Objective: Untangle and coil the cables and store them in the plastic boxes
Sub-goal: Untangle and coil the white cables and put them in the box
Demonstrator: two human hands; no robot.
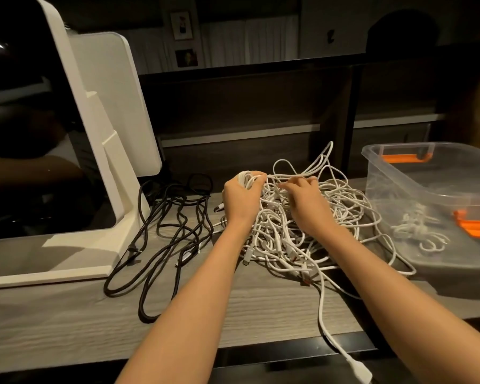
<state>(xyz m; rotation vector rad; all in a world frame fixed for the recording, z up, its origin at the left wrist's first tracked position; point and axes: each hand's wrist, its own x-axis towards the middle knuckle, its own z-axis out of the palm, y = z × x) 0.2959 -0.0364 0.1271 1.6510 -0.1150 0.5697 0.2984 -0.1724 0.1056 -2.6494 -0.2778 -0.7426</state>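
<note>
**Both hands in the white tangle, one coil already boxed**

At the far left a white machine (94,134) with a dark glossy front stands on the grey wood-grain worktop (67,314). Just to its right lie the black cables (172,234), spread in loose loops on the worktop and touching the machine's base.

Next comes the left hand (240,198), its fingers curled round a bundle of white coils (248,177) held above the heap. A white strand runs from that bundle across to the right hand (305,202), whose fingers are bent and pinch into the strands at the top of the pile. Beneath and around both hands sits the heap of white cables (302,239), knotted together in the middle of the worktop, with several connectors showing among the strands. One thicker white lead (323,309) trails from the heap toward the near edge and ends in a plug hanging over it.

At the right stands a clear plastic box (385,173) with orange latches, touching the heap's outer loops. Inside it lies a small coiled white cable (416,228)
</note>
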